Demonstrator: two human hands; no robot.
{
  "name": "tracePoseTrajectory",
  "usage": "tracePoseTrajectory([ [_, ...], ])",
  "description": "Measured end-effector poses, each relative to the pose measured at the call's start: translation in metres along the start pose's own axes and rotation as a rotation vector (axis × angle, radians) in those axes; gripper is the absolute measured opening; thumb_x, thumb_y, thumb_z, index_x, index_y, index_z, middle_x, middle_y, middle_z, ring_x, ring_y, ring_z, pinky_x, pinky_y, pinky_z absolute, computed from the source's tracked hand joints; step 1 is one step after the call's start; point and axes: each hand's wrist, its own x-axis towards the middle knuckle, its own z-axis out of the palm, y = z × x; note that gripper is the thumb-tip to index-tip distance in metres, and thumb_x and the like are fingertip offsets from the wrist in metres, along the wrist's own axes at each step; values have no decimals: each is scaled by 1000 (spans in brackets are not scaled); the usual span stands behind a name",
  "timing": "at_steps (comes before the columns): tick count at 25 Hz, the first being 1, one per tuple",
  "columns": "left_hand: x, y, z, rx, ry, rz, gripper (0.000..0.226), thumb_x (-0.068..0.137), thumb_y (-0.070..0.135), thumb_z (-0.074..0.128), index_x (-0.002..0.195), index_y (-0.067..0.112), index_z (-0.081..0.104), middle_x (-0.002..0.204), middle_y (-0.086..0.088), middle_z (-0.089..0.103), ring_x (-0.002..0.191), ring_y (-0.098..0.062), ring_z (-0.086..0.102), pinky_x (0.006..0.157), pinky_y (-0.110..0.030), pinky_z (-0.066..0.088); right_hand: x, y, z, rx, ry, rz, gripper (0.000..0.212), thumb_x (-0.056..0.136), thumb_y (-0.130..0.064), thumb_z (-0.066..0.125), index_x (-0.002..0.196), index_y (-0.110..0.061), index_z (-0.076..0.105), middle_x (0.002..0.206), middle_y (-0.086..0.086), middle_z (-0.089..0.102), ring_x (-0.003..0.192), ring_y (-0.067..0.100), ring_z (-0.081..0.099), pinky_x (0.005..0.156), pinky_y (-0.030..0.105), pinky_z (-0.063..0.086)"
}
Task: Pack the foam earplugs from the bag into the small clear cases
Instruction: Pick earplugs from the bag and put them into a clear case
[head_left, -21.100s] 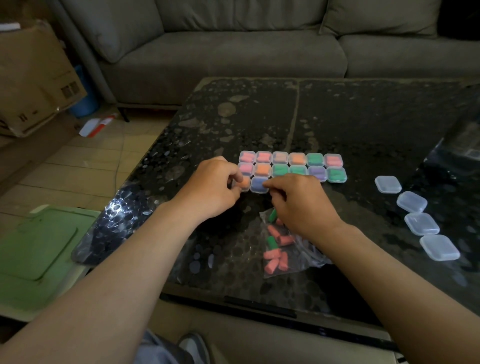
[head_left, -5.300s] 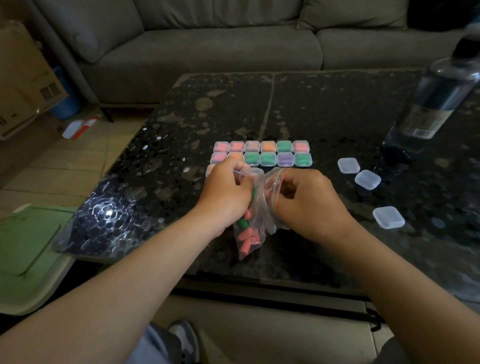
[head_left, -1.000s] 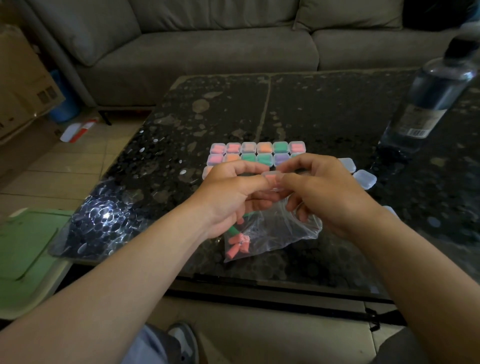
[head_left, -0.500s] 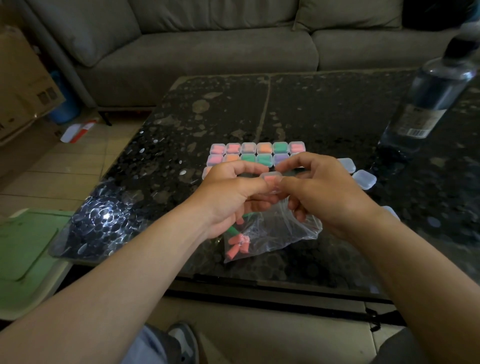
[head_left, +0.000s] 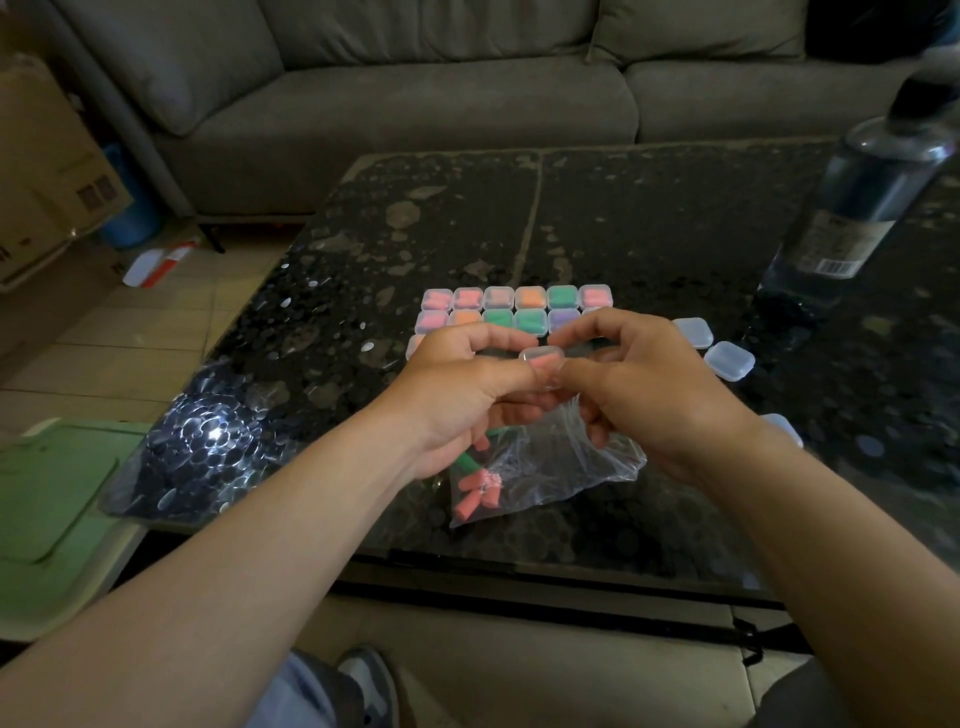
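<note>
Left grip: my left grip (head_left: 457, 395) is curled, with thumb and fingers pinching the left edge of the small clear case (head_left: 542, 358).
Right grip: my right grip (head_left: 644, 384) is curled too, pinching the right edge of the same case.
Held case: it sits between the fingertips of both grips, lifted off the surface (head_left: 623, 223). Something pink shows inside. I cannot tell whether the lid is fully down.
Bag: the clear bag (head_left: 561, 462) lies on the surface directly under my grips, on the side nearer me.
Loose earplugs: the pink and green earplugs (head_left: 475, 493) are bunched in the bag's left near corner, below my left grip.
Filled cases: the filled cases (head_left: 517, 306) stand in rows just beyond my knuckles, which partly hide the nearest ones.
Empty cases: the empty cases (head_left: 728, 360) lie to the right of my right grip.
Bottle: the bottle (head_left: 862, 208) stands at the far right.
</note>
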Motion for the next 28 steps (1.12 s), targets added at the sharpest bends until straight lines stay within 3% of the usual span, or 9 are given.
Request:
tracePoseTrajectory([
  [6, 3, 2, -5, 41, 26, -22, 23, 84, 3, 78, 104, 4, 65, 78, -9, 76, 66, -15, 72, 58, -23, 55, 3, 5, 3, -98, -6, -25, 21, 88, -26, 74, 107, -20, 67, 79, 5, 72, 54, 12, 65, 49, 28, 54],
  [9, 6, 6, -13, 38, 88, -10, 30, 83, 1, 78, 110, -2, 66, 90, -16, 76, 72, -19, 71, 62, -25, 58, 10, 9, 2, -365, 58, -157, 30, 87, -23, 74, 116, -25, 67, 79, -7, 71, 69, 8, 67, 64, 28, 56],
  [11, 8, 9, -20, 40, 97, -12, 33, 83, -1, 78, 113, -7, 66, 94, -18, 75, 75, -22, 71, 64, -26, 60, 13, 7, 3, -509, 84, -255, 35, 86, -25, 75, 120, -29, 66, 89, -13, 69, 74, 1, 61, 71, 19, 52],
  [14, 9, 12, -26, 52, 65, -19, 30, 84, -1, 77, 112, -7, 68, 91, -16, 76, 76, -21, 72, 68, -27, 62, 20, 5, 7, -630, 30, -383, 39, 87, -32, 75, 125, -29, 66, 102, -10, 70, 72, -8, 53, 67, 4, 40],
  [17, 11, 13, -30, 80, 45, -22, 22, 84, 2, 78, 106, 1, 72, 88, -9, 78, 76, -18, 74, 72, -29, 63, 28, 7, 12, -669, -13, -451, 36, 87, -34, 75, 122, -26, 68, 108, -8, 72, 71, -14, 49, 64, 1, 40],
  [20, 13, 12, -34, 123, 46, -15, 16, 87, 6, 77, 102, 6, 73, 84, -9, 77, 71, -17, 72, 64, -26, 61, 37, 7, 15, -658, -21, -450, 31, 88, -31, 75, 118, -25, 70, 104, -14, 69, 71, -16, 50, 67, -2, 40],
  [23, 17, 10, -37, 187, 115, 4, 27, 87, 10, 79, 112, 6, 70, 90, -12, 76, 70, -18, 72, 61, -25, 58, 47, 8, 17, -686, -28, -442, 29, 88, -31, 74, 116, -25, 70, 107, -13, 69, 77, -9, 54, 68, 6, 44],
  [25, 22, 7, -43, 388, 244, 80, 27, 89, 12, 76, 115, 10, 68, 91, -9, 75, 71, -17, 73, 63, -28, 59, 55, 12, 20, -689, 27, -428, 29, 88, -33, 73, 116, -25, 69, 110, -10, 69, 84, 0, 59, 78, 16, 52],
  [28, 25, 4, -51, 836, 341, 255, 7, 89, 19, 74, 94, 23, 72, 81, 10, 69, 72, -5, 68, 73, -23, 55, 64, 20, 26, -723, 94, -360, 33, 88, -38, 73, 118, -25, 66, 112, -7, 69, 92, 10, 64, 83, 38, 59],
])
